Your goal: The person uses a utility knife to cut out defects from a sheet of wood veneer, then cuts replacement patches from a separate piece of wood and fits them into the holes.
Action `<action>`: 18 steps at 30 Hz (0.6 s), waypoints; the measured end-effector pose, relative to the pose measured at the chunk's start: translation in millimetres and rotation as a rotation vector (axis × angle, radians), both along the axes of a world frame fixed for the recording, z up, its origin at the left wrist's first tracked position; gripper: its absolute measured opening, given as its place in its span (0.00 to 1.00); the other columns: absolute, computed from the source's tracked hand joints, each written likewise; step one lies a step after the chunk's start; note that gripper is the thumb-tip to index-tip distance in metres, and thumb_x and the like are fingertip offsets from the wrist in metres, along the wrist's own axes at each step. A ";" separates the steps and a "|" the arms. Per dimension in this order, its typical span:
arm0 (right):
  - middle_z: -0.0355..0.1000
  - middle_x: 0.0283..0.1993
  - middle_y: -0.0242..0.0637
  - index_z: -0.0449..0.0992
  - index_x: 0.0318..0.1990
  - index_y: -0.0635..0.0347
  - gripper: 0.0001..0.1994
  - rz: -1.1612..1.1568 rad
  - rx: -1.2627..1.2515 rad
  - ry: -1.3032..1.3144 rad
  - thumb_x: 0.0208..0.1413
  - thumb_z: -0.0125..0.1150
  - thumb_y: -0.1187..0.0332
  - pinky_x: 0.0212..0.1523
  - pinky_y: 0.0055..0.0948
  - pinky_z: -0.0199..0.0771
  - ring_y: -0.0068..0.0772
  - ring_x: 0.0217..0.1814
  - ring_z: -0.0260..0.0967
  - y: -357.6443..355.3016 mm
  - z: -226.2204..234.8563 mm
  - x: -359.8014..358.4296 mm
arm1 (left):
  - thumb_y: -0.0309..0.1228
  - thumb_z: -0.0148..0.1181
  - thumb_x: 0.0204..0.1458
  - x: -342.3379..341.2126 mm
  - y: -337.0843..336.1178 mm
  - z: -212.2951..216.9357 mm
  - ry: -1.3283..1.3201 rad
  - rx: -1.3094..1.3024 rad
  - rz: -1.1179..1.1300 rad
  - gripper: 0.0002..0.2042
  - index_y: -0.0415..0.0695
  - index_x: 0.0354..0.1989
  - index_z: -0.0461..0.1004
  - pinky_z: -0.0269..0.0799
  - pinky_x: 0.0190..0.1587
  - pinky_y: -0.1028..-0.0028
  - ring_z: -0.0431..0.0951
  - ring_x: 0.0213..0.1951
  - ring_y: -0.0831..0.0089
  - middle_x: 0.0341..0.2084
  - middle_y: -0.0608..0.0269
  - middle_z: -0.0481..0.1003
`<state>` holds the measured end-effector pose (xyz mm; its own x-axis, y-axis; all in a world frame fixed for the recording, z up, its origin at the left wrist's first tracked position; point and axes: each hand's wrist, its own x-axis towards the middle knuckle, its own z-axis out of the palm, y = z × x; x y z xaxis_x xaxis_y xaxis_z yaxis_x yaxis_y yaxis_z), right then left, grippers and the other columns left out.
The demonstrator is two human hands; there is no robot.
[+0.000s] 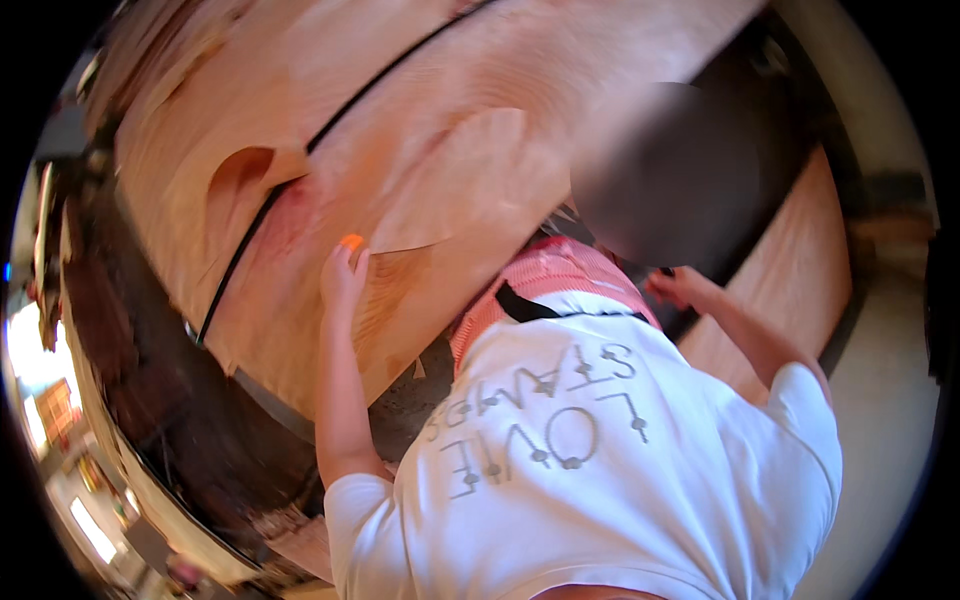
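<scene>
My left hand (345, 280) reaches over a broad sheet of pale wood veneer (470, 190). Its fingers are drawn together, with a small bright orange thing (351, 241) at their tips; blur hides what kind it is. A loose, wavy edge of veneer lies just beside this hand. Close to my waist on the right, my right hand (680, 287) is closed around a small dark thing (667, 271), mostly hidden by the fingers. A pinkish-red cloth (570, 262) covers my lap below the veneer.
A black cord or strap (262, 215) runs diagonally across the veneer, and a curled flap (235, 185) lifts near it. Another wood sheet (790, 260) lies at the right. A grey blurred patch (670, 175) hides part of the scene. Dark, rough pieces (190, 420) line the left.
</scene>
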<state>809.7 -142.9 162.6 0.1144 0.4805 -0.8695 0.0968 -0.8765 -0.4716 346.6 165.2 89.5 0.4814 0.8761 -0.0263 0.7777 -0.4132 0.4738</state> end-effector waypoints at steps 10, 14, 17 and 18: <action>0.71 0.30 0.33 0.74 0.39 0.57 0.15 0.236 -0.102 0.055 0.50 0.56 0.56 0.25 0.18 0.59 0.23 0.24 0.58 33.5 1.5 9.3 | 0.34 0.55 0.47 99.7 -56.9 22.2 -0.124 -0.222 -0.349 0.12 0.40 0.37 0.71 0.67 0.37 0.70 0.71 0.35 0.59 0.32 0.55 0.71; 0.71 0.31 0.34 0.74 0.38 0.58 0.12 0.457 -0.002 0.009 0.50 0.57 0.61 0.36 0.22 0.66 0.26 0.31 0.66 41.9 0.6 13.7 | 0.34 0.55 0.47 100.5 -52.2 8.7 -0.121 -0.252 -0.367 0.12 0.41 0.37 0.71 0.67 0.38 0.70 0.72 0.36 0.58 0.32 0.56 0.72; 0.71 0.30 0.39 0.73 0.36 0.60 0.11 0.723 -0.008 -0.051 0.51 0.55 0.62 0.36 0.28 0.66 0.31 0.32 0.67 65.8 12.9 21.1 | 0.33 0.55 0.47 110.8 -41.9 -0.4 -0.151 -0.257 -0.359 0.11 0.42 0.37 0.72 0.68 0.38 0.69 0.72 0.36 0.59 0.33 0.56 0.72; 0.71 0.30 0.40 0.73 0.36 0.61 0.11 0.799 -0.011 -0.084 0.51 0.54 0.62 0.35 0.29 0.66 0.33 0.32 0.67 79.6 26.2 20.3 | 0.33 0.54 0.47 116.0 -39.6 -4.3 -0.143 -0.221 -0.353 0.12 0.42 0.38 0.71 0.68 0.38 0.69 0.71 0.37 0.58 0.33 0.56 0.72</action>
<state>830.0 -63.3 188.8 -0.1949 0.4364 -0.8784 0.7318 -0.5316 -0.4265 462.6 125.6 85.2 0.7625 0.6381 -0.1066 0.5276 -0.5181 0.6732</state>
